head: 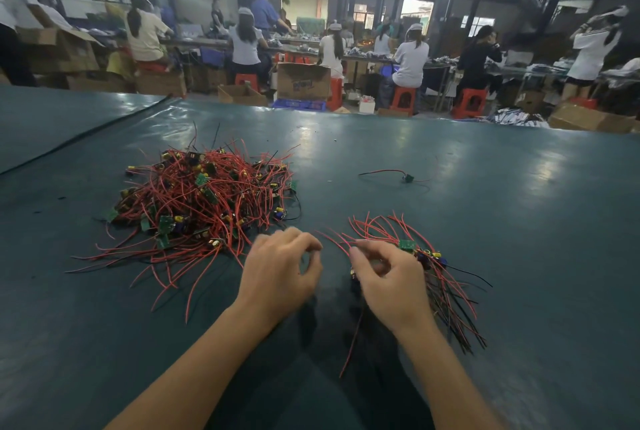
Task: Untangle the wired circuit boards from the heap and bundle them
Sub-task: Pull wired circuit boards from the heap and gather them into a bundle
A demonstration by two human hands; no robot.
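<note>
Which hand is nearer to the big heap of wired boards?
Left. The left hand is just beside the heap's near right edge; the right hand is farther right, at the small bundle.

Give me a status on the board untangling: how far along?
Early. Done: a small bundle of boards with wires lying roughly aligned sits at right. In hand: the right hand grips that bundle's board end; the left hand is curled beside it, and whether it pinches a wire is unclear. Left: the big tangled heap looks far larger than the bundle, plus one stray wired board farther out.
</note>
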